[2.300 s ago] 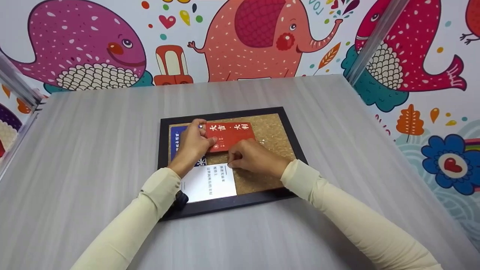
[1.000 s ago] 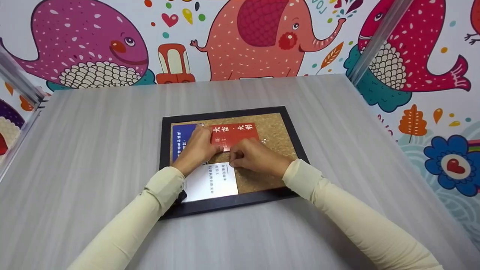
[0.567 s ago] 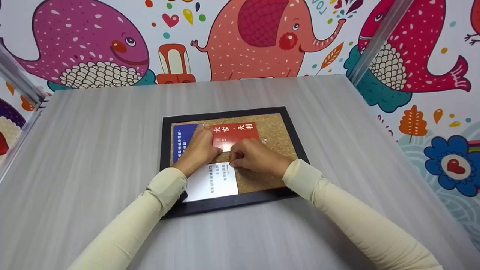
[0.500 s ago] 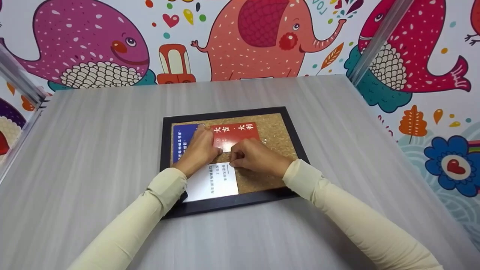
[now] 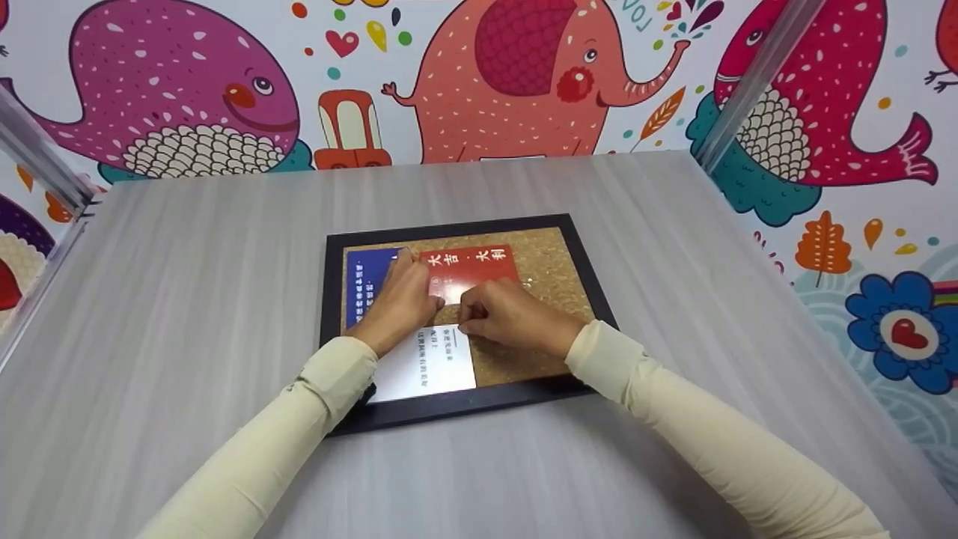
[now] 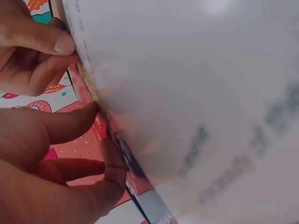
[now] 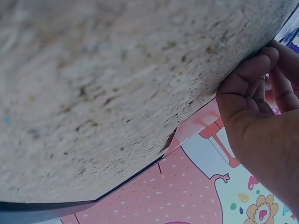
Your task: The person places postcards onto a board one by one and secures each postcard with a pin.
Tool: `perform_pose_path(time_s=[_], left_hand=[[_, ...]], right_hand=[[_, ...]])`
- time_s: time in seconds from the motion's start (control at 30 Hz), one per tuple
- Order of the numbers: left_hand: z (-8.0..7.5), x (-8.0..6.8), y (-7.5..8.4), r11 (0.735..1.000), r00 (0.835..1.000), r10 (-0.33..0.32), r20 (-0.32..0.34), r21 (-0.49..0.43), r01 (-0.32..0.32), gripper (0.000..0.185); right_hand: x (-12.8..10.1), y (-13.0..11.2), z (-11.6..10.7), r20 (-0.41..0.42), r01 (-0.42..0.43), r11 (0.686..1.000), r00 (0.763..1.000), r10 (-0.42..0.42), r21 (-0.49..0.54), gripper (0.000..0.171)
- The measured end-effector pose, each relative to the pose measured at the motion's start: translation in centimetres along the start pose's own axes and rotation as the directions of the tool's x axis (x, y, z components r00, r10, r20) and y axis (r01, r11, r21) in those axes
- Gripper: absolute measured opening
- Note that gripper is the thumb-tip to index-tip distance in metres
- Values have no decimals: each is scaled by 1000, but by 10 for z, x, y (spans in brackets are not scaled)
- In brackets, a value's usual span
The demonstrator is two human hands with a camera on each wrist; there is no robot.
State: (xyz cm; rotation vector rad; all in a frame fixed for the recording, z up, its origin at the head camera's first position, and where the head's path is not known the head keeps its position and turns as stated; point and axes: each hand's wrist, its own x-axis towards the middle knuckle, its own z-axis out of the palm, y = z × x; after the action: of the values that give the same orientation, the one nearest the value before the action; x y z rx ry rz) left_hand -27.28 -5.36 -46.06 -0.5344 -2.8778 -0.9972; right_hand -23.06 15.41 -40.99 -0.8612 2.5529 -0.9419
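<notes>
red card (image 5: pixel 471 266) lying flat on the cork board (image 5: pixel 546 266), just right of the blue card (image 5: pixel 364 281). left hand (image 5: pixel 400 303) presses its lower-left corner; right hand (image 5: pixel 509 318), fingers curled, pinches something too small to identify at its lower edge. likely thin, light, bendable and slippery; best held by edges.

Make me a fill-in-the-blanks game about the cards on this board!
1. The board inside the black frame is made of ____.
2. The left hand rests on the lower left corner of the ____ card.
3. The card lying left of that one is ____.
4. The card nearest the person is ____.

Missing words: cork; red; blue; white
</notes>
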Motion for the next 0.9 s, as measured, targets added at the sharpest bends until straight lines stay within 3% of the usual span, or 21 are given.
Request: perform_pose_path(time_s=[0.33,0.67,0.9], left_hand=[[0,-2,4,1000,1000,14,-4,-16,-14,13],[6,-2,-1,998,998,53,-21,32,-52,22],[5,-1,-5,997,999,53,-11,56,-52,13]], right_hand=[[-12,1,-1,-27,77,997,997,-78,-32,11],[-32,4,-8,-59,1,1000,998,-2,-13,9],[-45,11,-12,-88,6,1000,996,-7,-14,7]])
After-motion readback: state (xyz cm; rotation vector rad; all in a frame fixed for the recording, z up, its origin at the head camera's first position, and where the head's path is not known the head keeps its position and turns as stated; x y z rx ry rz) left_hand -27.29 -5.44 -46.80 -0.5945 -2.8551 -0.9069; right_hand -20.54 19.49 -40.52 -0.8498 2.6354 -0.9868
